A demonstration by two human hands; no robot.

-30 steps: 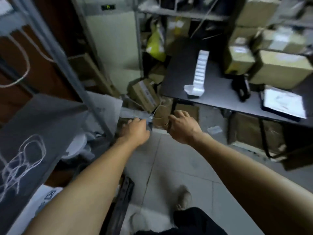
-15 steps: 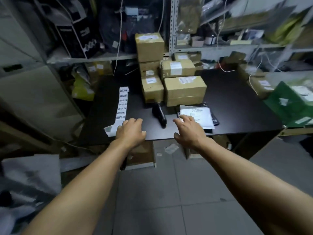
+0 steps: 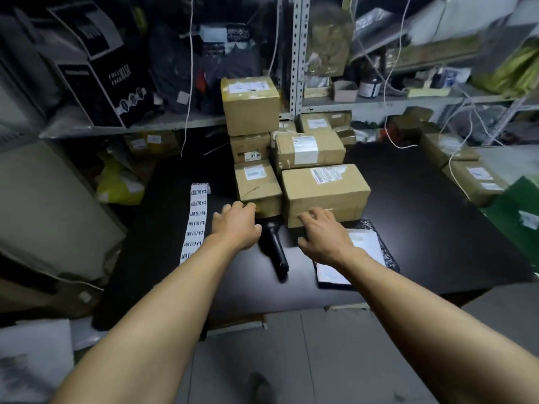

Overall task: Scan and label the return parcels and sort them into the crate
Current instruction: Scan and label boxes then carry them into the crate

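Observation:
Several brown cardboard parcels with white labels are stacked on a black table (image 3: 423,223). The nearest are a small box (image 3: 256,182) on the left and a wide box (image 3: 325,191) on the right. A black handheld scanner (image 3: 275,246) lies in front of them. A white strip of return labels (image 3: 196,221) runs along the table's left side. My left hand (image 3: 236,225) hovers empty just before the small box, beside the scanner's head. My right hand (image 3: 323,231) reaches with relaxed fingers toward the wide box's front edge, holding nothing.
A flat white mailer on a dark pad (image 3: 350,258) lies under my right wrist. Metal shelving (image 3: 297,53) packed with boxes and bags stands behind the table. A green crate (image 3: 522,217) sits at the right edge. Grey bags (image 3: 32,360) lie on the floor at left.
The view swung from the floor and left shelving to the table. Both hands moved forward over the table toward the front boxes. The left hand let go of the grey bag.

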